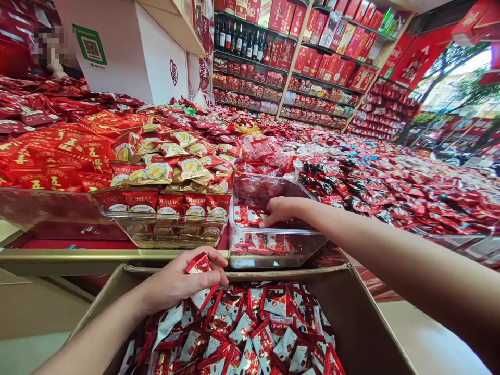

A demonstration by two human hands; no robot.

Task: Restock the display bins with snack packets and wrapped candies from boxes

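My left hand [183, 281] is closed around red-and-white wrapped candy packets [200, 264], above the left part of an open cardboard box [351, 307]. Many similar packets [244, 325] lie loose in that box. My right hand [279, 209] reaches into a clear plastic bin [273, 229] on the display, its fingers down at small red-and-white packets [241, 213] lying in rows. The fingers are bent together; what they hold, if anything, is hidden.
Left of the bin stands a clear tray [167, 229] stacked with durian packets [170, 200]. Red packets [50, 156] fill the display further left, dark and red ones [371, 192] lie right. Shelves [250, 65] with bottles and boxes stand behind. A blurred person [57, 49] is at upper left.
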